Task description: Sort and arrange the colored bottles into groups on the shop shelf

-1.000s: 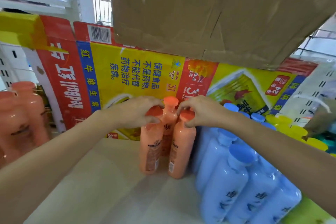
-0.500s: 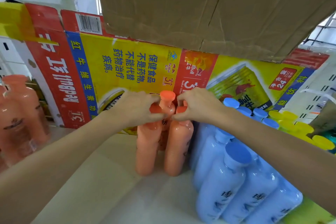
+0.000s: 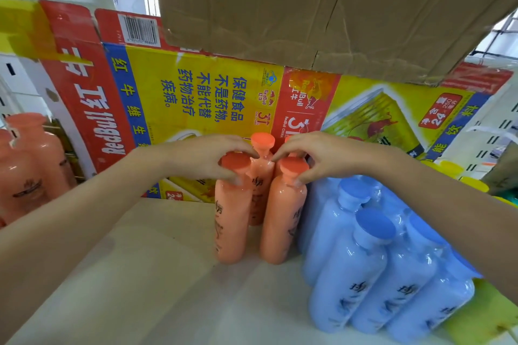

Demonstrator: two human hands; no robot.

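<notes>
A cluster of tall orange plastic bottles [image 3: 283,221], flat-capped, stands upright and touching at mid-shelf on the white shelf board [image 3: 134,274]. Pale blue plastic bottles [image 3: 361,255] are packed at their 4 o'clock. The left hand [image 3: 204,158] curls fingers and thumb round the front-left neck. The right hand [image 3: 319,157] pinches the front-right neck under its cap. Assessed: full, so weighty; rigid, glossy, probably slick; tall and narrow, so tip-prone. Securest hold: the neck beneath the cap flange.
</notes>
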